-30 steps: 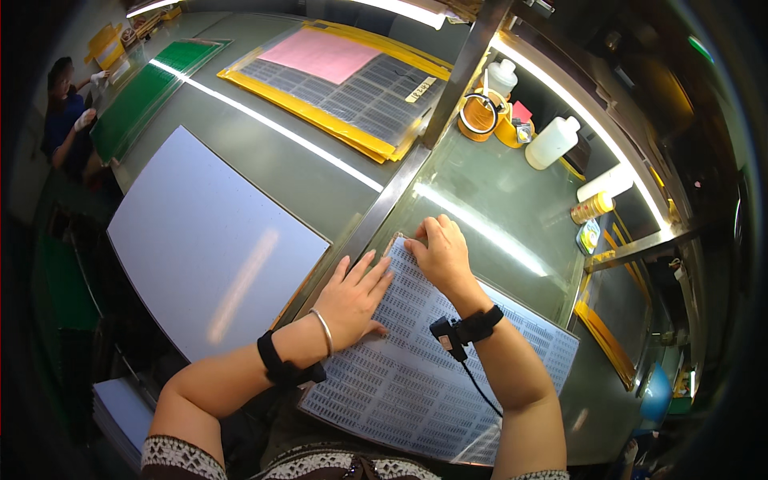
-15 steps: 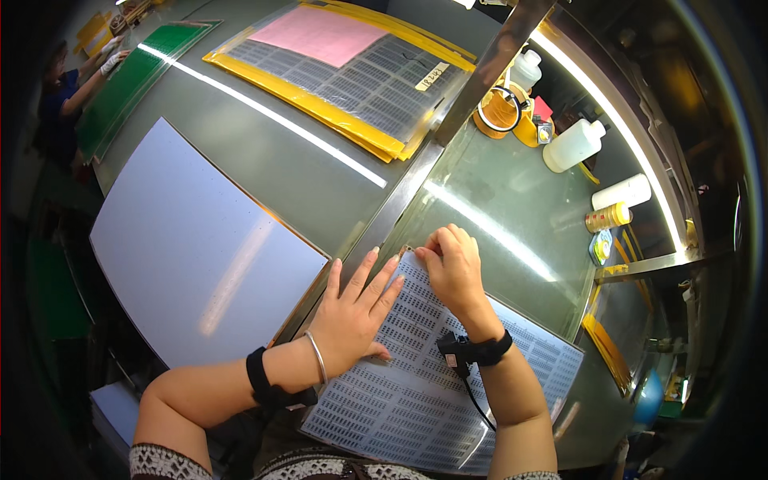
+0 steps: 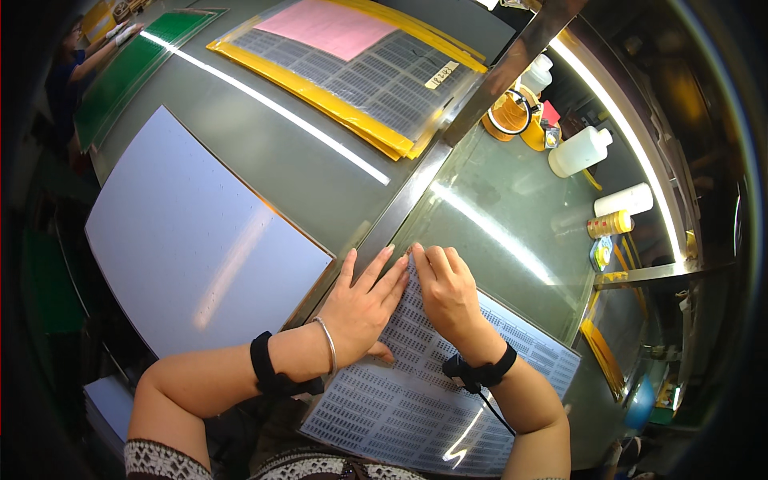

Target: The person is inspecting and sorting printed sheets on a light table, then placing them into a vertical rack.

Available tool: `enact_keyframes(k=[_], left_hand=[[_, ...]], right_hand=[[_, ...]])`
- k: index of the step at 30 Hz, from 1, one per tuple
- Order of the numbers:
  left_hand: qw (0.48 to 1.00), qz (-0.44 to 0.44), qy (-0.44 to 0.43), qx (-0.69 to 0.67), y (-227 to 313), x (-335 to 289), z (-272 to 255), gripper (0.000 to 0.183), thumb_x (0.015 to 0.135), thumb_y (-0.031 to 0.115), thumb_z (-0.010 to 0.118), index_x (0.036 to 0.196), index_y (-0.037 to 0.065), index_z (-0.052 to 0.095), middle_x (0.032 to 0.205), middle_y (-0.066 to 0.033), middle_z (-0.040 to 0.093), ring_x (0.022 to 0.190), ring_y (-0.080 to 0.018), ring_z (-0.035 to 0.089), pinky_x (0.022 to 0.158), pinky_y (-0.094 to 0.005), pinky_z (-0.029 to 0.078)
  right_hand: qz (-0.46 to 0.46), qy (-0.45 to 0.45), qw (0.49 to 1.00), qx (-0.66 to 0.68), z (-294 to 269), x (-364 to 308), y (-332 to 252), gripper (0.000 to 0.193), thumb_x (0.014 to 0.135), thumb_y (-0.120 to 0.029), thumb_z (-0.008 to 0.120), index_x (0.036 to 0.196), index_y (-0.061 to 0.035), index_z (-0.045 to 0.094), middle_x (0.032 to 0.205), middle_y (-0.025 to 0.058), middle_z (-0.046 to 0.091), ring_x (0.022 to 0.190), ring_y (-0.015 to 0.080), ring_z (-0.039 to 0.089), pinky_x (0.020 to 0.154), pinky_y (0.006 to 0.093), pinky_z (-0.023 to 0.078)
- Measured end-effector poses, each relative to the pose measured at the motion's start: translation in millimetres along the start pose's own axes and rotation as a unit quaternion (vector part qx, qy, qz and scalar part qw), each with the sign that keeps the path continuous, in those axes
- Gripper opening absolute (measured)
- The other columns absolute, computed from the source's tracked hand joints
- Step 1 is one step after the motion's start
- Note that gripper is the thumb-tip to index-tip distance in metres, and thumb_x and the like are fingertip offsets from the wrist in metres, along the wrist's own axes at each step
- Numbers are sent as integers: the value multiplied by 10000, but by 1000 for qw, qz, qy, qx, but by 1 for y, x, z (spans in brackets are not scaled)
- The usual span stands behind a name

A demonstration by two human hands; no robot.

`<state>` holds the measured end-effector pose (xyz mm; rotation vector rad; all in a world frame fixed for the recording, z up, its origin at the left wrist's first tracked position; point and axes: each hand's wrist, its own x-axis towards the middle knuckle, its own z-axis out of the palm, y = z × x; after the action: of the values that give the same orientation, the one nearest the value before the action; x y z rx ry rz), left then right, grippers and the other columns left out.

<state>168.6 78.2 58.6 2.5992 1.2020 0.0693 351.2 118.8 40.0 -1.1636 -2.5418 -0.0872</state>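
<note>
A patterned translucent sheet, printed with rows of small dark marks, lies on the glass work surface in front of me. My left hand rests flat over its left edge, fingers stretched out and slightly spread, with the fingertips near the far corner. At that corner the fingers of my right hand are pinched together. What sits between them is hidden behind the fingers. To the left, a large white panel with a brown edge lies beside the sheet.
A metal bar crosses the surface. Beyond it lie yellow-edged film sheets under a pink paper. At right stand a white bottle, tape rolls and a lit lamp frame. A co-worker handles a green panel.
My right hand has turned over a little, its fingertips shifting toward the sheet's corner and my left fingers. The left hand stays almost in place. The whole view has tilted slightly.
</note>
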Motion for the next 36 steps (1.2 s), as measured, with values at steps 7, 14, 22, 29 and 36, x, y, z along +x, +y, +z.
enact_keyframes(k=[7, 14, 22, 29, 36], left_hand=[[1000, 3, 2, 5, -1, 0, 0, 1064, 560, 604, 712, 1349, -23, 368, 1444, -174, 277, 1375, -346, 151, 1055, -595, 157], [999, 17, 35, -33, -8, 0, 2, 943, 622, 524, 719, 1329, -15, 404, 1426, -148, 318, 1362, -349, 188, 1047, -598, 183], [998, 11, 65, -11, -14, 5, 6, 822, 690, 417, 711, 1330, -2, 409, 1425, -111, 334, 1367, -302, 205, 1059, -562, 204], [998, 64, 1, -2, -34, 22, -2, 976, 633, 505, 731, 1378, 16, 330, 1481, -107, 246, 1393, -307, 137, 1082, -558, 159], [997, 58, -27, 47, -16, 32, -9, 948, 664, 573, 674, 1367, 23, 354, 1470, -105, 276, 1389, -310, 150, 1100, -543, 123]], right_hand=[[-53, -71, 994, -57, -6, 7, -2, 235, 655, -58, 564, 854, 53, 621, 885, 86, 501, 813, 214, 478, 677, 277, 426], [-113, -131, 983, -60, -15, 21, 5, 75, 646, -106, 592, 663, -45, 632, 846, 69, 495, 801, 196, 475, 665, 274, 450], [-14, -93, 995, -18, -10, -1, 0, 307, 689, -32, 541, 983, 7, 620, 944, 98, 497, 882, 229, 485, 751, 313, 431], [143, -197, 965, 95, -49, -102, -14, 664, 812, -283, 610, 1375, -37, 360, 1460, 161, 285, 1368, 319, 231, 1107, 494, 160], [504, -52, 857, -91, -110, -370, 41, 574, 933, -262, 424, 1422, -18, 250, 1491, 170, 214, 1391, 332, 152, 1117, 474, 75]])
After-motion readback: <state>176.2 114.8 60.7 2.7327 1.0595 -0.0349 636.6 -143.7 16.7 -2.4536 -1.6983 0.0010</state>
